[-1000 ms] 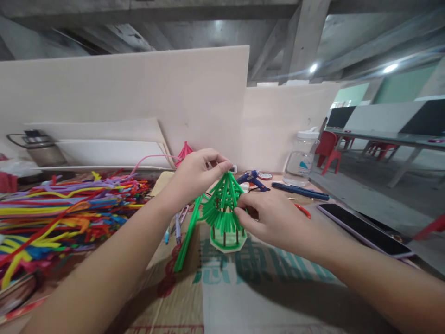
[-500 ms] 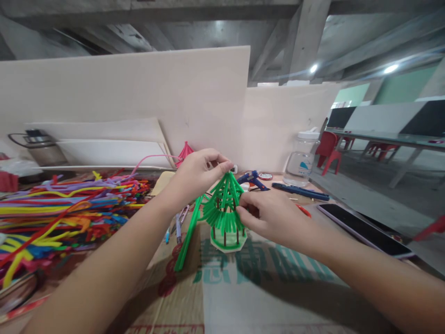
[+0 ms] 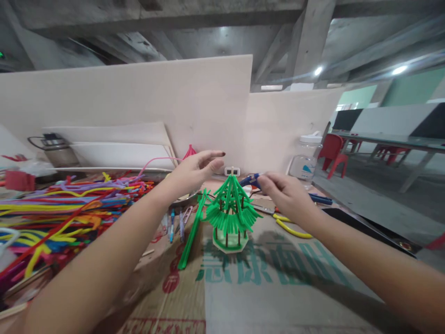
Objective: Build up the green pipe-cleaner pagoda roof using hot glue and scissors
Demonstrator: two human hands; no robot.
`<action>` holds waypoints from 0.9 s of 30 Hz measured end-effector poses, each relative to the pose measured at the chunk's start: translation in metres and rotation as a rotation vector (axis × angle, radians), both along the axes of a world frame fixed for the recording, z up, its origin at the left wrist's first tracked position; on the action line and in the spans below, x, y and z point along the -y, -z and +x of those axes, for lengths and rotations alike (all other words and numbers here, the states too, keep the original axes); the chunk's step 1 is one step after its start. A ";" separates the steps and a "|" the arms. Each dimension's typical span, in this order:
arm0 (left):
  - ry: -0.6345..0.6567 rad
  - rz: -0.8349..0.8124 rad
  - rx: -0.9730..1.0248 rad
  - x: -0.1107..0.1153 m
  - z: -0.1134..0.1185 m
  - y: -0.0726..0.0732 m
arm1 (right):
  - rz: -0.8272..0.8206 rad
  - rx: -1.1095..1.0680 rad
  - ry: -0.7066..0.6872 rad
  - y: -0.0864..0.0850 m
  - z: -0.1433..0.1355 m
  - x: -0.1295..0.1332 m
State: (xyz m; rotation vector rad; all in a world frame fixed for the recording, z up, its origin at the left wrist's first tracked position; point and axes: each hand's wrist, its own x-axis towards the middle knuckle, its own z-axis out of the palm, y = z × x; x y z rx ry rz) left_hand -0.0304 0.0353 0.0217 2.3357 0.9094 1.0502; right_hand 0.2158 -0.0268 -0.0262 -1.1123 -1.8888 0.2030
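Observation:
A small green pavilion (image 3: 231,213) with two tiers of pipe-cleaner roof, brown posts and a pale base stands upright on the cardboard (image 3: 257,297). My left hand (image 3: 196,174) hovers to the left of its peak, thumb and fingers apart, touching nothing. On the other side, my right hand (image 3: 283,188) is closed at the near end of a blue glue gun (image 3: 251,180), behind and right of the pavilion. A bundle of green pipe cleaners (image 3: 190,236) lies just left of the pavilion.
Many coloured pipe cleaners (image 3: 76,204) cover the left side. Pens (image 3: 172,225) lie near the green bundle. Yellow-handled pliers (image 3: 294,229) and a dark phone (image 3: 365,232) are at the right. Behind stand a clear bottle (image 3: 306,160) and a white board (image 3: 139,102).
Both hands have let go of the pavilion. The left moved slightly left off its peak; the right moved right and back to the glue gun. The yellow-handled pliers have come into view.

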 end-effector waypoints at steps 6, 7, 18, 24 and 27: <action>-0.185 -0.063 0.045 0.013 -0.033 0.072 | -0.280 -0.131 -0.092 0.081 0.022 -0.009; -0.212 -0.126 0.023 0.020 -0.039 0.086 | -0.326 -0.114 -0.126 0.092 0.021 -0.009; -0.049 0.091 -0.506 0.048 -0.018 0.118 | -0.368 0.005 -0.325 0.094 0.002 -0.025; -0.070 0.166 -0.435 0.008 -0.004 0.127 | -0.292 0.026 -0.273 0.095 0.001 -0.037; -0.052 0.164 -0.428 0.008 -0.007 0.133 | -0.271 0.038 -0.247 0.097 0.004 -0.036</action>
